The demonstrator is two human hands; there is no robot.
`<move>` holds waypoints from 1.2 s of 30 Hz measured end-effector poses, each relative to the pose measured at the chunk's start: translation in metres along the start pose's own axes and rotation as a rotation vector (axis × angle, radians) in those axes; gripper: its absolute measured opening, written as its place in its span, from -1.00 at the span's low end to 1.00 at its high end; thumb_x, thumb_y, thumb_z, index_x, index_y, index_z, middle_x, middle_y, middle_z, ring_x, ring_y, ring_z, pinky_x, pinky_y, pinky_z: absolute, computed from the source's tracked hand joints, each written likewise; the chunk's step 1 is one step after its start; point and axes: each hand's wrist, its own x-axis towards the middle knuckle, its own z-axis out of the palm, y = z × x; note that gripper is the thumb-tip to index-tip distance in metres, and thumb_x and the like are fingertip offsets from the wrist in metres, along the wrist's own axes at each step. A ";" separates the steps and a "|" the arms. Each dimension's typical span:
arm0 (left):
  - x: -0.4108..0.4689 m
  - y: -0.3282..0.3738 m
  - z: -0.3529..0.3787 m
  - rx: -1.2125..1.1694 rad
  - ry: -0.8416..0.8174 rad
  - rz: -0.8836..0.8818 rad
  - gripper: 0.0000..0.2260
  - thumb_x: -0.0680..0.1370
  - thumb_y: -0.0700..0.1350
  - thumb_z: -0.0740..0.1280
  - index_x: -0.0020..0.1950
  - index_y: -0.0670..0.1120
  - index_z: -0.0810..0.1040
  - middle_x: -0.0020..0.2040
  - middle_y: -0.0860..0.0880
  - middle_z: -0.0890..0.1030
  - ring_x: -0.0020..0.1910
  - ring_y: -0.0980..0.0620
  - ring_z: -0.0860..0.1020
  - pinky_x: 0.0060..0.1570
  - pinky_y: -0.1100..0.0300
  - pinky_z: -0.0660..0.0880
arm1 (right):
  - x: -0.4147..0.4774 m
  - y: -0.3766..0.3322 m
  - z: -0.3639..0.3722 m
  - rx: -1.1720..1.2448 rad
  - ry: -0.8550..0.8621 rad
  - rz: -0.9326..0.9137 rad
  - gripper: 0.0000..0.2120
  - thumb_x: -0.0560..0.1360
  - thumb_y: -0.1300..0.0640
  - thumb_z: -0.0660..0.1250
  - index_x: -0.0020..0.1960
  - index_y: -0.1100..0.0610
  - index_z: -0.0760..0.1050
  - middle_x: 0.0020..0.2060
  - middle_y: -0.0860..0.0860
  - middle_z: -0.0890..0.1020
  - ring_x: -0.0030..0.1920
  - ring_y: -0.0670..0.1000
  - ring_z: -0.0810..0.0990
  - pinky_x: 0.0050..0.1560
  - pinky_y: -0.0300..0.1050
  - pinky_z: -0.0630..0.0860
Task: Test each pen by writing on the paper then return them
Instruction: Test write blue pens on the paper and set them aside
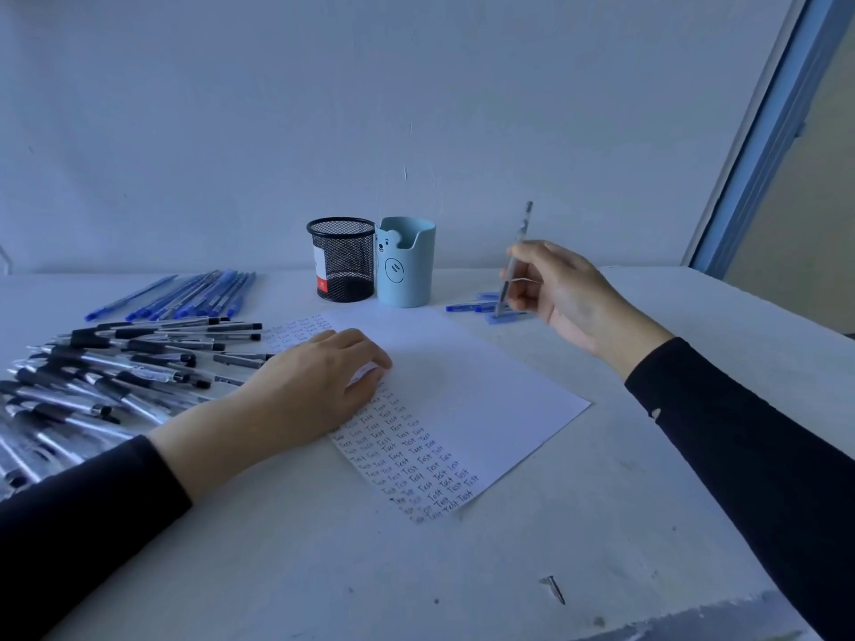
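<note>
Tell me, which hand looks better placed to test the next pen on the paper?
The right hand: it grips a pen, raised beside the paper. The left hand lies flat on that sheet, probably steadying it.

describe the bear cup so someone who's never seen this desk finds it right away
At the back of the white table, just past the paper, two cups stand side by side. The bear cup is the right one: pale blue and solid, with a bear face and a notched rim; the mesh cup beside it is black.
</note>
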 end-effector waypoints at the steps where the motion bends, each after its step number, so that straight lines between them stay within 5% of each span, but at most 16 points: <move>1: 0.000 0.000 0.000 0.002 -0.004 -0.003 -0.72 0.62 0.10 0.10 0.23 0.14 0.51 0.17 0.17 0.51 0.16 0.09 0.46 0.09 0.10 0.47 | -0.002 0.000 0.003 0.018 -0.045 0.025 -0.80 0.61 0.20 0.23 -0.18 0.21 0.47 -0.31 0.09 0.58 -0.37 -0.01 0.54 -0.36 -0.20 0.51; 4: -0.001 0.000 -0.001 0.000 -0.010 0.002 -0.58 0.55 0.22 -0.02 0.22 0.15 0.51 0.17 0.18 0.52 0.15 0.09 0.47 0.08 0.08 0.48 | -0.006 0.006 0.010 0.050 -0.129 0.080 -0.82 0.60 0.29 0.21 -0.18 0.23 0.44 -0.33 0.11 0.61 -0.35 0.01 0.64 -0.30 -0.19 0.60; 8: -0.001 -0.001 0.001 -0.003 0.006 0.006 -0.75 0.61 0.06 0.15 0.23 0.12 0.52 0.17 0.15 0.52 0.17 0.08 0.47 0.10 0.04 0.48 | -0.007 0.015 0.013 0.082 -0.122 0.112 -0.84 0.59 0.33 0.17 -0.16 0.20 0.40 -0.31 0.14 0.58 -0.32 0.02 0.67 -0.24 -0.18 0.62; 11: 0.000 -0.001 -0.001 -0.004 -0.002 0.015 -0.75 0.61 0.03 0.17 0.24 0.11 0.51 0.18 0.14 0.52 0.17 0.07 0.47 0.11 0.04 0.48 | -0.011 0.010 0.017 0.147 -0.191 0.204 -0.70 0.60 0.23 0.03 0.12 0.29 0.50 -0.15 0.25 0.64 -0.18 0.09 0.69 -0.12 -0.14 0.64; 15: 0.002 -0.002 -0.003 -0.020 0.004 0.022 -0.75 0.61 0.03 0.17 0.24 0.09 0.52 0.18 0.13 0.52 0.18 0.06 0.47 0.15 0.02 0.46 | -0.028 -0.002 0.030 -0.014 -0.268 0.205 -0.41 0.63 0.02 -0.17 0.16 0.31 0.56 -0.50 0.14 0.54 -0.49 0.09 0.51 -0.43 -0.18 0.46; 18: -0.002 -0.003 0.001 -0.033 -0.021 0.036 -0.73 0.59 0.04 0.16 0.24 0.08 0.53 0.17 0.10 0.53 0.18 0.03 0.48 0.15 -0.03 0.47 | -0.054 0.008 0.042 -0.057 -0.338 0.215 -0.47 0.65 0.07 -0.10 0.07 0.32 0.59 -0.49 0.09 0.56 -0.51 0.02 0.46 -0.46 -0.20 0.41; 23: 0.001 -0.005 -0.001 -0.034 -0.009 0.030 -0.74 0.60 0.03 0.17 0.21 0.05 0.54 0.16 0.04 0.55 0.18 -0.04 0.49 0.17 -0.07 0.46 | -0.085 0.016 0.041 -0.003 -0.511 0.297 -0.57 0.68 0.10 -0.07 0.13 0.19 0.57 -0.04 0.15 0.71 -0.20 0.01 0.67 -0.16 -0.20 0.59; 29: -0.002 -0.002 0.001 -0.019 -0.074 0.020 -0.62 0.61 0.16 0.13 0.39 0.07 0.37 0.29 0.01 0.49 0.29 -0.07 0.43 0.30 -0.08 0.38 | -0.111 0.018 0.042 -0.163 -0.383 0.116 -0.85 0.35 0.04 0.44 -0.25 0.08 0.51 -0.35 0.04 0.65 -0.38 -0.03 0.57 -0.34 -0.24 0.48; 36: -0.005 0.006 0.000 -0.012 -0.156 0.055 -0.30 0.40 0.40 -0.13 0.36 0.10 0.40 0.34 0.00 0.43 0.30 -0.09 0.42 0.31 -0.11 0.36 | -0.118 0.017 0.047 -0.334 -0.384 0.002 -0.73 0.45 -0.08 0.35 -0.25 0.12 0.53 -0.35 0.10 0.69 -0.52 -0.06 0.41 -0.48 -0.30 0.31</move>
